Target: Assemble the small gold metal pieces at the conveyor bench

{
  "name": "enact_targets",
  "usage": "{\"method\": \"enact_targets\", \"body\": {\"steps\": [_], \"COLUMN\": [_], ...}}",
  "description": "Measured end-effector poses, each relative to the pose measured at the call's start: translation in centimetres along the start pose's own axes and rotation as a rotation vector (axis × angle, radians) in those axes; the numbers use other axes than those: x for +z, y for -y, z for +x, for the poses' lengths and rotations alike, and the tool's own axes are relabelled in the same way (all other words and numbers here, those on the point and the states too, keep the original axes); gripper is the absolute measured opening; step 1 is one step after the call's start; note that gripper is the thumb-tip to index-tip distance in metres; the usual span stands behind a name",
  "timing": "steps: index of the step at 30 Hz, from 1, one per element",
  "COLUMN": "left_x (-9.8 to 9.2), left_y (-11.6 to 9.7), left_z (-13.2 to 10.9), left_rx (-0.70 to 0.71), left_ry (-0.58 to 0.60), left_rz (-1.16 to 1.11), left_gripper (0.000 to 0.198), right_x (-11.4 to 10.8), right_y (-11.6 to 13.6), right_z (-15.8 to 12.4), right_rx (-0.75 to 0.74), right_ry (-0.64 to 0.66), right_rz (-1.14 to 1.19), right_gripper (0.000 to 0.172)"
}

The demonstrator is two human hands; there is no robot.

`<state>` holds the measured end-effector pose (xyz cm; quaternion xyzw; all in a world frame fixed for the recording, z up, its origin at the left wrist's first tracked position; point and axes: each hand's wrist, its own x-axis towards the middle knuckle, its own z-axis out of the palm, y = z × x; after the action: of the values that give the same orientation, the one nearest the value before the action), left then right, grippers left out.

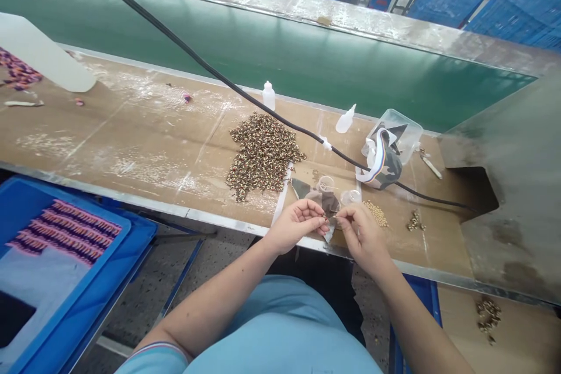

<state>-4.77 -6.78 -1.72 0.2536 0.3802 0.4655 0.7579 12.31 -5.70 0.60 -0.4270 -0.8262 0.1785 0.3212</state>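
Note:
My left hand [299, 221] and my right hand [362, 232] meet at the near edge of the brown workbench [144, 140]. Both pinch a tiny part between their fingertips, too small to name. Just beyond them lie a grey sheet [307, 190], two small clear cups [326, 184] and a little heap of pale beads [377, 213]. A large pile of small brown patterned pieces [263, 155] lies to the left of the hands.
A black cable [210, 70] crosses the bench diagonally. Two white squeeze bottles [269, 95] and a clear tub with striped ribbon [388, 146] stand behind. A green conveyor belt [263, 47] runs at the back. A blue crate [61, 263] with patterned pieces sits lower left.

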Motion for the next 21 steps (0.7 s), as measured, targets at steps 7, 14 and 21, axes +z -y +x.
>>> {"method": "enact_targets", "body": {"steps": [7,14,21], "left_x": [0.07,0.05,-0.09], "left_y": [-0.09,-0.06,0.10], "left_z": [-0.04,-0.05,0.01], "left_rx": [-0.011,-0.019,-0.024], "left_ry": [0.016,0.016,0.010], "left_rz": [0.017,0.026,0.029], "left_gripper": [0.041,0.041,0.040], "right_x": [0.68,0.64,0.52], "right_y": [-0.24,-0.09,-0.03], "right_z": [-0.13,0.02,0.00], "right_rx": [0.011,0.010,-0.055], "right_ry": [0.052,0.073,0.084], "right_rz": [0.036,0.026,-0.074], "right_gripper": [0.011,0.012,0.012]}}
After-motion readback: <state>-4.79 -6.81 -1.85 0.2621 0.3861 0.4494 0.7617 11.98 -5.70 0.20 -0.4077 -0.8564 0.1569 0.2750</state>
